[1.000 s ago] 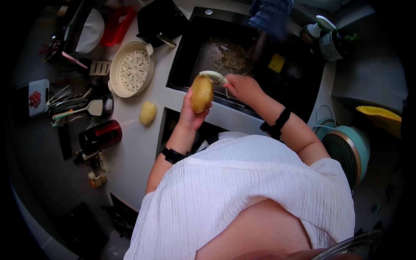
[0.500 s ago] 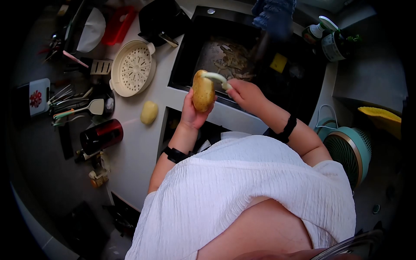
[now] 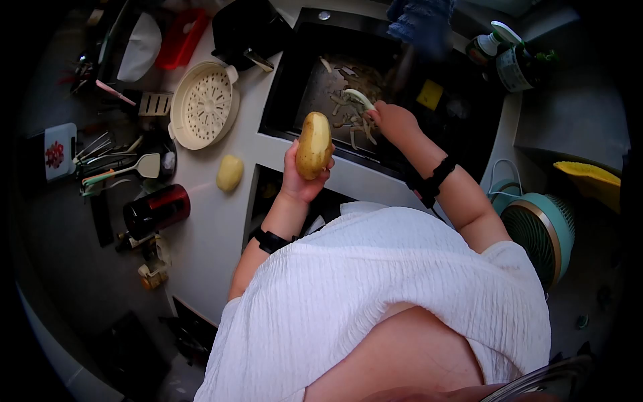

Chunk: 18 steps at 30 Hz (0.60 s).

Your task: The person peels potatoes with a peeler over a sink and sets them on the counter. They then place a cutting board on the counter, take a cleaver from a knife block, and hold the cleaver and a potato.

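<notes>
Potato, partly peeled, is held in the left hand just in front of the near edge of the sink; a pale bare strip shows toward its far end, with skin covering most of the remainder. The left hand is curled partway, thumb on one side and fingertips on the other, gripping the lower portion. The right hand is closed around a pale peeler, positioned over the sink and apart from the workpiece. Peelings lie beneath it. A second, peeled potato rests on the counter, near the perforated basket. Step in hand, as judged: skin removal, between strokes. The next stroke would call for the blade to be seated beside the bared strip, fingertips clear of its path, grip firm.
</notes>
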Available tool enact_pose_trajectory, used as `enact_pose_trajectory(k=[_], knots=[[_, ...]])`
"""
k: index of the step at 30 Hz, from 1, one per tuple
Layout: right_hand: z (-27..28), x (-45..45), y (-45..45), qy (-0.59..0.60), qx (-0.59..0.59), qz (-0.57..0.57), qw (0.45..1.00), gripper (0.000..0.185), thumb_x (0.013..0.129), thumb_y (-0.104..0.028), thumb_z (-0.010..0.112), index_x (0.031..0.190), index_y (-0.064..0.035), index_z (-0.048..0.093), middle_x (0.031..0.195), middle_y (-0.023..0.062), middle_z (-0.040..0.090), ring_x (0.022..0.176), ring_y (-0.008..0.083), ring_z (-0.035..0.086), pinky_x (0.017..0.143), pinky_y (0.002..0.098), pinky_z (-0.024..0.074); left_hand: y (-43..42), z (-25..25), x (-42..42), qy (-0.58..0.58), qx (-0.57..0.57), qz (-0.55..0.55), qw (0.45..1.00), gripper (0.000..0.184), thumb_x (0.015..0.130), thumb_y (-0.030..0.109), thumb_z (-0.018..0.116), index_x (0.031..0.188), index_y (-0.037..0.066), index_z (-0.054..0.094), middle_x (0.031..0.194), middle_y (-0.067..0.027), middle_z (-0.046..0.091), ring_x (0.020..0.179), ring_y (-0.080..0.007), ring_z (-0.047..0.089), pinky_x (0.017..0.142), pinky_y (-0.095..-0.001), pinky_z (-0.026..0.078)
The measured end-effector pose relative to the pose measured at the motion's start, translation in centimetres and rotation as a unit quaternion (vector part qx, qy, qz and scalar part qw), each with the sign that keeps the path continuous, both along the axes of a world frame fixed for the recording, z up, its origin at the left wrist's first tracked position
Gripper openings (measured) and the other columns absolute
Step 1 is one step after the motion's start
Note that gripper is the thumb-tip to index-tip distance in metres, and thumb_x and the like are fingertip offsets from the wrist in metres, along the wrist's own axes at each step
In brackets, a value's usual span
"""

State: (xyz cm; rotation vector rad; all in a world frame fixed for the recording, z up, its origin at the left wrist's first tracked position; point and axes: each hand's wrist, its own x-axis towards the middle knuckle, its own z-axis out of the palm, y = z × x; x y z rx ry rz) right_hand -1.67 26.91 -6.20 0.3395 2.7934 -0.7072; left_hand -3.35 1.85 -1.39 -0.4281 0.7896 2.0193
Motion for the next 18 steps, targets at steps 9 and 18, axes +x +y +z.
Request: enact_pose_trajectory(k=[9,18], knots=[[6.5,2.8,-2.5,0.153,-0.140,0.221,0.953,0.029,0.092,-0.043,0.052,0.092,-0.0143,0.057,0.080,0.0086,0.061,0.075,0.0330,0.061,0.063,0.0427,0.0484,-0.2,-0.8,-0.3,0.058,-0.113,-0.005,0.992,0.045,0.094,0.051,0.041,0.128,0.022,0.045,0.103,-0.0019,0.060,0.079,-0.0182,0.061,0.052,-0.0239,0.044],[2.0,0.7,0.4,0.029,0.027,0.015,0.999,0.034,0.095,-0.041,0.049,0.091,-0.0077,0.057,0.081,0.0140,0.064,0.077,0.0354,0.063,0.063,0.0450,0.0495,0.3,0.2,0.1,0.115,-0.170,-0.011,0.979,0.046,0.094,0.046,0.041,0.135,0.025,0.038,0.111,-0.0023,0.058,0.083,-0.0195,0.062,0.052,-0.0252,0.047]])
